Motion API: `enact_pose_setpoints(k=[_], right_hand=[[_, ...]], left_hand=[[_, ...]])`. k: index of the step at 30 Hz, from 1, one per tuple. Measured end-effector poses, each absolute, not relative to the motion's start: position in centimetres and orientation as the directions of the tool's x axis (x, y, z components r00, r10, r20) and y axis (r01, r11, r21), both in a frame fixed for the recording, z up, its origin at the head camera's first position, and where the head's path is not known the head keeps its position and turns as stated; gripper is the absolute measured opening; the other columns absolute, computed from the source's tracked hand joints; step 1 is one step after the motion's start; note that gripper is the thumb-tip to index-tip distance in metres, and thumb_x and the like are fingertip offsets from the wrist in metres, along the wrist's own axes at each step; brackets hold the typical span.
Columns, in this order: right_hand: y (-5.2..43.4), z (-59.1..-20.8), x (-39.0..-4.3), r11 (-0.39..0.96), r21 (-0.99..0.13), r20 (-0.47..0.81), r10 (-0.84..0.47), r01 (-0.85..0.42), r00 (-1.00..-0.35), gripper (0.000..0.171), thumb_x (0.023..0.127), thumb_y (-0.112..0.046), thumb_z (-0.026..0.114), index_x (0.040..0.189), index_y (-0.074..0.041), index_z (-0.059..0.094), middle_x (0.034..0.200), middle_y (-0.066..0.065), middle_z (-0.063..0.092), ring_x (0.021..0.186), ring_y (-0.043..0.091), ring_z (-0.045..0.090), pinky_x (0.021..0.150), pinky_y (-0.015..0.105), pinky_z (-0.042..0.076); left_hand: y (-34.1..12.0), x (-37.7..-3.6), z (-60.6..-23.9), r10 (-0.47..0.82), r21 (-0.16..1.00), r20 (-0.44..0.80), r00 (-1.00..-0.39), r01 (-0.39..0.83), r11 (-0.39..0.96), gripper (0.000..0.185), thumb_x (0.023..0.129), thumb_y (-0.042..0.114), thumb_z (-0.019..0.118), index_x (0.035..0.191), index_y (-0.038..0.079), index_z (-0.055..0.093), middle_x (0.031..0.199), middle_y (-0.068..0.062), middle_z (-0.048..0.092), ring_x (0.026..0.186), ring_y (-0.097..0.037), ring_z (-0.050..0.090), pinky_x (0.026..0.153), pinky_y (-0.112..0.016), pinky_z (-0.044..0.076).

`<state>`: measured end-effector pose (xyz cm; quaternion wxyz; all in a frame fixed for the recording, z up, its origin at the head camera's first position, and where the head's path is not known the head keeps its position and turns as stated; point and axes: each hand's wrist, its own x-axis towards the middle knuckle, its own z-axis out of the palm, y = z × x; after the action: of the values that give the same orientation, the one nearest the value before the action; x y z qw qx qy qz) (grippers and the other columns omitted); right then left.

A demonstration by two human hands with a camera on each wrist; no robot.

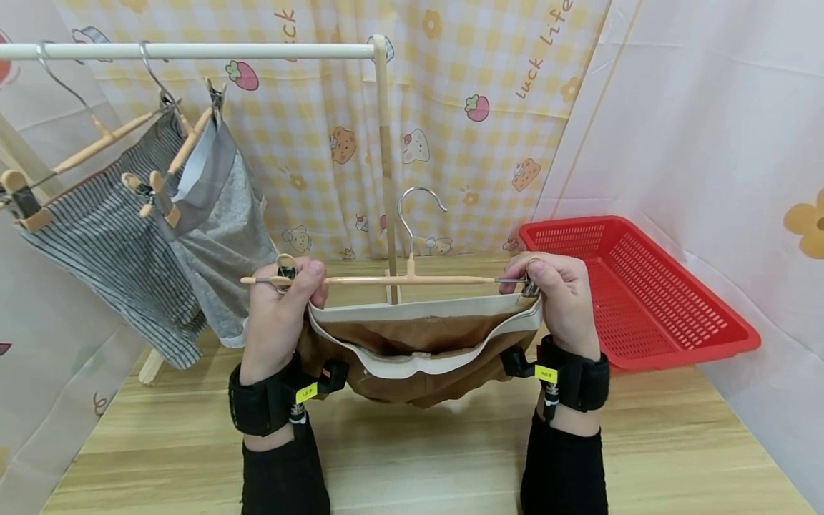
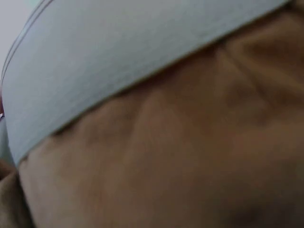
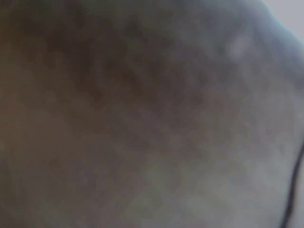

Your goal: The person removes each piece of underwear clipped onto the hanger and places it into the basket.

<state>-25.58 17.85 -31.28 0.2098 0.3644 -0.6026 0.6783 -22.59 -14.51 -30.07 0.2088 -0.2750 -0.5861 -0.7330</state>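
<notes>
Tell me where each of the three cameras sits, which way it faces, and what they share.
Head: worn on the head, looking forward and down; both forearms show, left hand and right hand pinching the clips of a wooden hanger over brown shorts.
Left wrist: pressed close to the shorts' brown cloth and pale waistband; no body shows.
Right wrist: a blurred brown surface only; no body shows.
Shared: head and left wrist both show the waistband.

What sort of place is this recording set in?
Probably a staged laundry-hanging corner, not a real room: a clothes rail with hung shorts, a red basket on a wooden table, and printed curtain backdrops.
</notes>
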Motion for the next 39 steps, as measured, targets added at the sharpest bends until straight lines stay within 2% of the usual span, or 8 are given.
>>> enact_pose_setpoints(k=[9, 18, 30, 39], right_hand=[[17.76, -31.39, -25.62, -0.186, -0.668, 0.744, -0.144, -0.721, -0.653, 0.034, 0.099, -0.014, 0.053, 0.077, 0.005, 0.071, 0.069, 0.012, 0.067, 0.066, 0.021, 0.064, 0.058, 0.027, 0.048], [17.74, -31.35, -25.58, -0.148, -0.679, 0.734, -0.133, -0.719, -0.666, 0.033, 0.098, -0.006, 0.047, 0.077, 0.005, 0.071, 0.07, 0.008, 0.067, 0.065, 0.019, 0.061, 0.057, 0.025, 0.046], [18.07, -31.75, -25.84, -0.107, -0.694, 0.719, -0.136, -0.712, -0.681, 0.036, 0.1, -0.01, 0.048, 0.075, 0.007, 0.066, 0.069, 0.005, 0.065, 0.064, 0.016, 0.058, 0.054, 0.024, 0.043], [17.95, -31.71, -25.92, -0.1, -0.692, 0.721, -0.137, -0.715, -0.679, 0.039, 0.101, -0.015, 0.049, 0.073, 0.006, 0.066, 0.067, 0.005, 0.064, 0.061, 0.017, 0.058, 0.055, 0.025, 0.046]], left_hand=[[-14.57, -22.71, -30.0, 0.014, 0.742, 0.653, -0.757, 0.637, -0.209, 0.037, 0.095, 0.004, 0.057, 0.06, -0.002, 0.049, 0.056, -0.005, 0.046, 0.053, -0.018, 0.037, 0.054, -0.028, 0.026], [-14.66, -22.67, -30.07, 0.014, 0.739, 0.658, -0.753, 0.642, -0.203, 0.038, 0.096, 0.006, 0.059, 0.06, -0.002, 0.049, 0.055, -0.005, 0.046, 0.052, -0.018, 0.036, 0.054, -0.028, 0.024], [-14.67, -22.7, -30.17, 0.027, 0.756, 0.642, -0.766, 0.626, -0.189, 0.039, 0.096, 0.007, 0.058, 0.06, -0.002, 0.048, 0.055, -0.005, 0.044, 0.052, -0.017, 0.035, 0.054, -0.029, 0.024], [-14.68, -22.74, -30.21, 0.042, 0.752, 0.65, -0.759, 0.633, -0.183, 0.044, 0.097, 0.009, 0.056, 0.055, 0.003, 0.044, 0.052, -0.003, 0.039, 0.047, -0.015, 0.03, 0.047, -0.029, 0.02]])
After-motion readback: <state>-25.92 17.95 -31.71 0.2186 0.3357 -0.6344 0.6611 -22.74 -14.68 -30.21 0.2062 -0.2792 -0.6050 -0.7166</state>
